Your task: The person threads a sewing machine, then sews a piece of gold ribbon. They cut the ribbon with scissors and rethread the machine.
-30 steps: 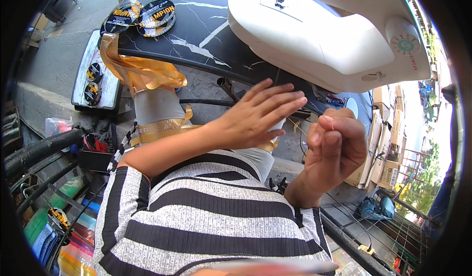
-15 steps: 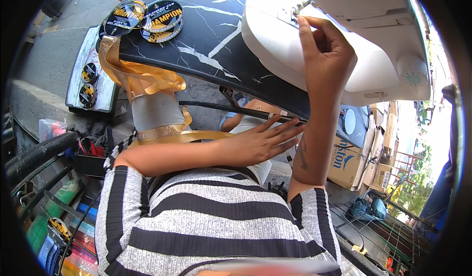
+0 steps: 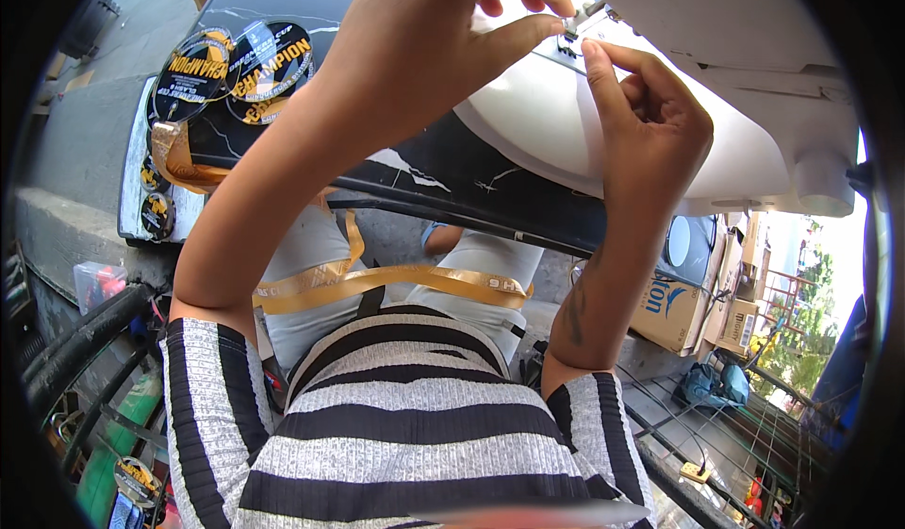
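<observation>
A white sewing machine (image 3: 528,95) stands on the black marbled table (image 3: 405,171), its needle and presser foot area (image 3: 569,43) at the upper middle. My left hand (image 3: 452,48) reaches across from the left, its thumb and forefinger tips closed together right beside the presser foot. On the near side, my right hand (image 3: 657,119) makes a pinch with its fingers curled, the tips close to the same spot. Whatever lies between either pair of fingertips is too small to make out. A gold printed ribbon (image 3: 396,280) lies across my lap.
Round black and gold medal plates (image 3: 273,62) lie at the table's left end, with more gold ribbon (image 3: 174,157) at its edge. Smaller round pieces (image 3: 157,214) sit on a white-topped stand. Cardboard boxes (image 3: 669,312) stand right, near a metal rack with a blue bag (image 3: 721,385).
My left hand has risen from my lap to the presser foot, beside my right hand. My right hand has shifted slightly right and down in the picture. The view has shifted a little.
</observation>
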A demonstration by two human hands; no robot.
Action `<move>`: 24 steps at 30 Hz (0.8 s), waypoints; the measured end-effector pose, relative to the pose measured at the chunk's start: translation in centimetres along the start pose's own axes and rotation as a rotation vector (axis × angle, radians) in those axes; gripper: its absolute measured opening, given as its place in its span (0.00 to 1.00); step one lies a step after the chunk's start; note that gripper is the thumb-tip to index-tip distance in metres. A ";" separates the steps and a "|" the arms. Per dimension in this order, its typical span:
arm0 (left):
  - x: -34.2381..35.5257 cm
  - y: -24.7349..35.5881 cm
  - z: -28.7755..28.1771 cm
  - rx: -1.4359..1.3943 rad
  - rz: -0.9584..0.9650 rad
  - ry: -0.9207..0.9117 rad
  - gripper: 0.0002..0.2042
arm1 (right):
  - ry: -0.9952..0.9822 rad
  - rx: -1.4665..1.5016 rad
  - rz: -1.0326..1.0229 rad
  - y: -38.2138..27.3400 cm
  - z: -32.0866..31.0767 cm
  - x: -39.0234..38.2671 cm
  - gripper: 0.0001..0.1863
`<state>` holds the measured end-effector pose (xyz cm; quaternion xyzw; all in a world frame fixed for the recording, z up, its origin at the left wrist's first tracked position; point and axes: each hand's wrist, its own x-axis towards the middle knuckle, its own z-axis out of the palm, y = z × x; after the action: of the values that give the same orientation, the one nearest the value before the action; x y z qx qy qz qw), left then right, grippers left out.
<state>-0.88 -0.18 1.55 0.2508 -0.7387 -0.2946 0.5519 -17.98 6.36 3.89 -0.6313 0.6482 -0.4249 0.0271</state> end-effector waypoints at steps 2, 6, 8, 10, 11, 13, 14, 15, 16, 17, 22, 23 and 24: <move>0.7 -0.2 0.3 0.009 -0.014 -0.044 0.06 | -0.021 -0.055 0.035 -0.3 -0.1 0.1 0.04; 0.8 -0.1 0.4 0.073 -0.030 -0.087 0.06 | -0.025 -0.074 0.056 -0.6 0.1 0.3 0.03; 0.6 -0.1 0.4 0.076 -0.043 -0.102 0.06 | -0.015 -0.058 0.042 -0.7 0.3 0.4 0.03; 0.9 -0.6 0.7 0.004 -0.058 -0.073 0.06 | 0.002 -0.047 0.031 -0.6 0.6 0.4 0.03; 1.1 -1.0 0.9 -0.032 -0.065 -0.058 0.06 | 0.008 -0.041 0.038 -0.6 0.7 0.4 0.03; 0.5 -0.9 1.2 0.125 -0.035 0.019 0.04 | 0.025 -0.031 0.052 -0.7 1.0 0.2 0.04; 0.5 -1.1 1.4 0.101 -0.029 0.042 0.04 | 0.042 -0.038 0.037 -0.8 1.0 0.1 0.03; 0.4 -1.3 1.5 0.110 -0.048 0.035 0.04 | 0.042 -0.053 0.036 -0.8 1.0 0.1 0.03; 0.3 -1.3 1.6 0.118 -0.069 0.027 0.04 | 0.041 -0.069 0.039 -0.9 1.1 0.0 0.03; 0.3 -1.4 1.7 0.126 -0.089 0.018 0.04 | 0.041 -0.085 0.041 -0.9 1.1 0.0 0.03; 0.3 -1.7 1.8 0.106 -0.010 0.038 0.09 | 0.054 -0.091 0.058 -1.0 1.2 -0.2 0.04; 0.3 -1.6 1.8 0.112 -0.011 0.044 0.09 | 0.057 -0.088 0.068 -1.0 1.2 -0.2 0.04; 0.3 -1.6 1.8 0.118 -0.012 0.049 0.09 | 0.061 -0.086 0.079 -1.0 1.3 -0.3 0.05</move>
<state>-2.66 -1.23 0.22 0.2943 -0.7397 -0.2477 0.5522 -16.44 6.08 3.54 -0.5928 0.6907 -0.4141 -0.0029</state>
